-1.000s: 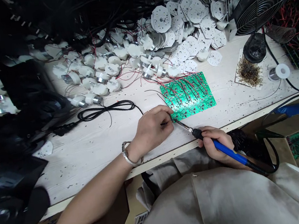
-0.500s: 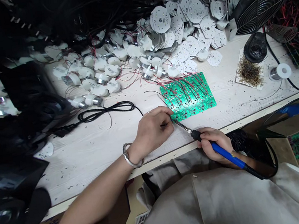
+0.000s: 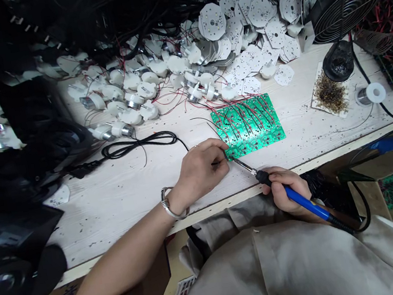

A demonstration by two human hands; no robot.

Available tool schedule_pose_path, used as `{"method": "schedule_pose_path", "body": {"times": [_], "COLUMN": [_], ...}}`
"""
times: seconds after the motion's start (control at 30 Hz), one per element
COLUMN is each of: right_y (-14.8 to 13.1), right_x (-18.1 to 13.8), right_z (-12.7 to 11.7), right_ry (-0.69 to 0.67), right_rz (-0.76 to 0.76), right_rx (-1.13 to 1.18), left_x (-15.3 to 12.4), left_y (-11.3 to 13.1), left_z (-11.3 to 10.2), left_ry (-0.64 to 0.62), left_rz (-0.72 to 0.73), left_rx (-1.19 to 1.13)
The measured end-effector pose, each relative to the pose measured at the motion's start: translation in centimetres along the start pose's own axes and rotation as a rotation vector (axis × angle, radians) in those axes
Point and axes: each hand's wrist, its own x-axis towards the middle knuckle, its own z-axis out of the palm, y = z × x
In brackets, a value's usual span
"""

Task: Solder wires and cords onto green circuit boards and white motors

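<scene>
My right hand (image 3: 288, 189) is closed around the blue handle of a soldering iron (image 3: 306, 205). The iron's tip is at the near left corner of a green circuit board (image 3: 252, 127), where I cannot make out the exact contact. At that same corner my left hand (image 3: 204, 166) is closed in a pinch on a thin black wire (image 3: 216, 164); its end is mostly hidden by the fingers. Red and black wires rise from the far rows of the board, which lies flat on the table.
White motors with red wires (image 3: 134, 100) and a heap of white octagonal boards (image 3: 250, 60) lie behind. On the right are a solder spool (image 3: 375, 92), an iron stand (image 3: 338, 64), a fan (image 3: 347, 6) and a carton (image 3: 368, 195). A coiled black cable (image 3: 137, 146) lies left.
The soldering iron and my right hand have shifted slightly to the right, the tip staying near the board's corner. My left hand keeps its pinch in nearly the same place.
</scene>
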Motion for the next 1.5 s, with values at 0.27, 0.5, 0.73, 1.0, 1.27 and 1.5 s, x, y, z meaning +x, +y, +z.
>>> {"method": "schedule_pose_path", "body": {"times": [0.27,0.5,0.73,1.0,1.27,1.5], "right_y": [-0.2,-0.1,0.1,-0.1,0.0,-0.2], "right_x": [0.4,0.2,-0.1,0.6,1.1,0.9], "right_z": [-0.2,-0.2,-0.2,0.0,0.0,-0.2], "right_ry": [-0.028,-0.040,-0.014,-0.050,-0.045,-0.053], "right_rz": [-0.011,-0.005,-0.016,-0.071,-0.170,-0.124], "right_rx": [0.011,0.002,0.011,-0.006,-0.039,-0.009], "left_x": [0.0,0.1,0.1,0.3,0.3,0.4], "left_y": [0.0,0.0,0.0,-0.1,-0.1,0.3], "left_z": [0.0,0.0,0.0,-0.2,-0.1,-0.3], "left_ry": [-0.003,0.000,0.008,-0.013,-0.021,-0.035], "left_rz": [-0.009,-0.005,-0.010,-0.017,-0.050,-0.074], "left_rx": [-0.002,0.001,-0.008,-0.024,-0.024,-0.023]}}
